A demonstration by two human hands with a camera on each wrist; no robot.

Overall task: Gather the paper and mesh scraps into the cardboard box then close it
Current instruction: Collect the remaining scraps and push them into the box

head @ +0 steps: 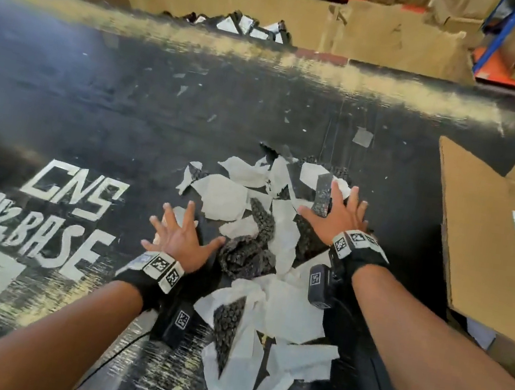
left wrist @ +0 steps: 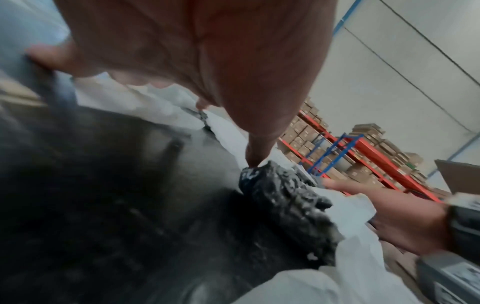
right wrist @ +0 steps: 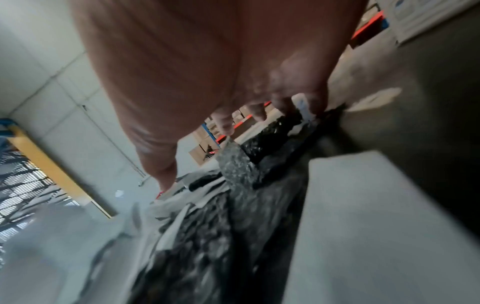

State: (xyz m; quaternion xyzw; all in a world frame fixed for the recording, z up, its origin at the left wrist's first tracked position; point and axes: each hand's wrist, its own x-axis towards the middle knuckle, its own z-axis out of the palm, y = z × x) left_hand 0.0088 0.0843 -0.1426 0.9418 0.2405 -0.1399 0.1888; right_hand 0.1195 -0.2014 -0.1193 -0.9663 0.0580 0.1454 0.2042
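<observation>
Nearest us, white paper scraps [head: 285, 316] and dark mesh scraps [head: 245, 256] lie heaped on the black table [head: 96, 104]. We flank that heap with our left hand [head: 181, 238] and right hand [head: 338, 212], both flat, fingers splayed, gripping nothing, placed, we judge, to rake it together. Farther right, the cardboard box [head: 482, 248] stands open, flap raised to receive them.
</observation>
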